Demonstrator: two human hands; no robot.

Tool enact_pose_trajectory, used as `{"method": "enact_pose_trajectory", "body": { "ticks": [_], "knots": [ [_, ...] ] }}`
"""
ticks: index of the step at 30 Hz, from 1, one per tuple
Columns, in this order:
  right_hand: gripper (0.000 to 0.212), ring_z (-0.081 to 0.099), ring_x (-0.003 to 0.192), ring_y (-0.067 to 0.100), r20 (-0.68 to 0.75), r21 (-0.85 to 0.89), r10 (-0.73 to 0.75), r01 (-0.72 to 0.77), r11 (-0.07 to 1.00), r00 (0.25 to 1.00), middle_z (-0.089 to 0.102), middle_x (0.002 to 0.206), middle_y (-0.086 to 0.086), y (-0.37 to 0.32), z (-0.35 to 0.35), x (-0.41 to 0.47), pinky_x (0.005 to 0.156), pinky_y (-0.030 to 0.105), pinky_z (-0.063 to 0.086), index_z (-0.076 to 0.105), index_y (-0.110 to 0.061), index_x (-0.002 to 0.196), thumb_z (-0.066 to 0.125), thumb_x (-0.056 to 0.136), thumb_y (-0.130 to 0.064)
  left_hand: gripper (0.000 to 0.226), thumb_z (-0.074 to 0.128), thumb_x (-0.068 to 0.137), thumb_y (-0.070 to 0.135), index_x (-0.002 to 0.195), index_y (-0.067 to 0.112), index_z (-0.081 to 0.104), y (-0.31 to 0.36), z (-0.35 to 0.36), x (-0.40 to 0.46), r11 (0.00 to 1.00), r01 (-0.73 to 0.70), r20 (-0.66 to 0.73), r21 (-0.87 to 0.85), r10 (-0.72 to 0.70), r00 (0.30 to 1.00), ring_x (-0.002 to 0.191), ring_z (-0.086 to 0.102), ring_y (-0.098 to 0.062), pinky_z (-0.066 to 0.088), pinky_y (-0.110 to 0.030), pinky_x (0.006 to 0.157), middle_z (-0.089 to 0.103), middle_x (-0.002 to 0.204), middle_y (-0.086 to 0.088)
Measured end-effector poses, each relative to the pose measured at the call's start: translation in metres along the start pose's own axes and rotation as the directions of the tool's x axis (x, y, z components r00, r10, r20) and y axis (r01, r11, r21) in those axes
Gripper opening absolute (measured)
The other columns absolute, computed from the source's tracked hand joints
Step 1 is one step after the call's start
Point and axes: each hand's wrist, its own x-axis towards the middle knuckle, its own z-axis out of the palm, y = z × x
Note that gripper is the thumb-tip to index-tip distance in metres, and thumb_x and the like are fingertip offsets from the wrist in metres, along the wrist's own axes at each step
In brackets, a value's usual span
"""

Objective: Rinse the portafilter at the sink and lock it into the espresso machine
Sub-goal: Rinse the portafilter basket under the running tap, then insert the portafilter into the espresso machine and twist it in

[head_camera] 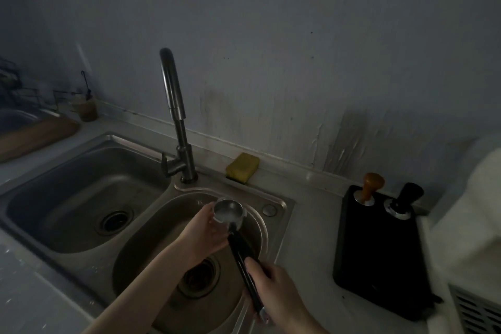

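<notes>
Head view, dim light. My right hand is wrapped round the black handle of the portafilter, gripping near the handle's end, thumb on top. My left hand cups the metal basket head from the left and below, fingers curled against its rim. The portafilter sits above the small round right basin of the sink, head toward the wall w/ open cup facing up, handle running back toward me. The tap rises behind the divider btwn the two basins; its lever points left, and I can't tell whether water runs. A yellow sponge lies on the ledge just right of the tap. Farther right, on the counter, a black stand holds two tampers upright, one w/ wooden knob, one black. Machine: pale body at right edge, blurred.
</notes>
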Motion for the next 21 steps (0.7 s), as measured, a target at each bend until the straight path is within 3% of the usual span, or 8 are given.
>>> {"method": "enact_pose_trajectory", "body": {
  "ticks": [2,5,7,10,15,18,21],
  "knots": [
    [0.036,0.053,0.034,0.006,-0.031,0.003,0.011,-0.011,1.000,0.999,0.060,0.043,-0.003,0.002,-0.008,-0.007,0.043,0.019,0.042,0.061,-0.019,0.060,0.049,0.087,-0.039,0.039,0.044,0.090,0.029,0.120,0.006,0.052,-0.005,0.014,-0.007,1.000,-0.018,-0.001,0.007,0.018,1.000,0.107,0.058,-0.029,0.050,-0.037,0.078,0.058,0.117,-0.019],
    [0.036,0.051,0.031,0.012,-0.103,0.053,0.037,-0.031,0.998,0.994,0.058,0.041,-0.002,0.008,-0.023,-0.017,0.036,0.021,0.039,0.060,-0.013,0.059,0.050,0.087,-0.035,0.022,0.039,0.092,0.017,0.103,0.003,0.053,-0.020,0.041,-0.022,0.996,-0.021,0.044,0.086,0.017,0.999,0.085,0.061,-0.024,0.052,-0.032,0.067,0.061,0.092,-0.013],
    [0.036,0.050,0.028,0.014,-0.157,0.092,0.036,-0.022,0.996,0.987,0.057,0.041,0.000,0.011,-0.034,-0.024,0.032,0.019,0.037,0.059,-0.012,0.059,0.050,0.088,-0.031,0.024,0.034,0.093,0.019,0.095,0.004,0.053,-0.033,0.061,-0.031,0.997,0.026,0.079,0.078,-0.032,0.996,0.078,0.059,-0.024,0.048,-0.034,0.069,0.061,0.086,-0.012],
    [0.034,0.050,0.030,0.015,-0.230,0.138,0.041,-0.009,0.990,0.972,0.059,0.045,0.000,0.017,-0.054,-0.035,0.033,0.021,0.038,0.058,-0.012,0.061,0.049,0.090,-0.029,0.030,0.034,0.091,0.023,0.096,0.003,0.056,-0.050,0.085,-0.038,0.994,0.078,0.132,0.076,-0.088,0.987,0.079,0.057,-0.024,0.044,-0.034,0.071,0.060,0.088,-0.012],
    [0.033,0.053,0.034,0.015,-0.320,0.147,0.047,0.001,0.989,0.946,0.060,0.046,-0.002,0.033,-0.088,-0.059,0.040,0.025,0.041,0.059,-0.014,0.062,0.048,0.089,-0.027,0.020,0.054,0.083,0.018,0.099,0.009,0.063,-0.080,0.123,-0.054,0.972,0.118,0.267,0.203,-0.171,0.948,0.085,0.060,-0.021,0.046,-0.031,0.078,0.064,0.089,-0.008],
    [0.032,0.053,0.033,0.013,-0.374,0.173,0.062,0.004,0.985,0.925,0.061,0.046,-0.001,0.043,-0.103,-0.074,0.036,0.023,0.040,0.060,-0.017,0.062,0.048,0.090,-0.027,0.020,0.050,0.086,0.015,0.103,0.014,0.060,-0.102,0.145,-0.065,0.963,0.111,0.324,0.246,-0.190,0.927,0.082,0.059,-0.020,0.046,-0.029,0.069,0.064,0.095,-0.007],
    [0.023,0.051,0.029,0.011,-0.388,0.207,0.078,0.005,0.978,0.918,0.059,0.035,-0.004,0.052,-0.117,-0.089,0.032,0.019,0.037,0.064,-0.017,0.082,0.045,0.091,-0.028,0.027,0.047,0.089,0.018,0.110,0.005,0.059,-0.123,0.167,-0.074,0.948,0.102,0.387,0.302,-0.219,0.895,0.081,0.063,-0.020,0.051,-0.028,0.063,0.069,0.100,-0.007]
  ]
}}
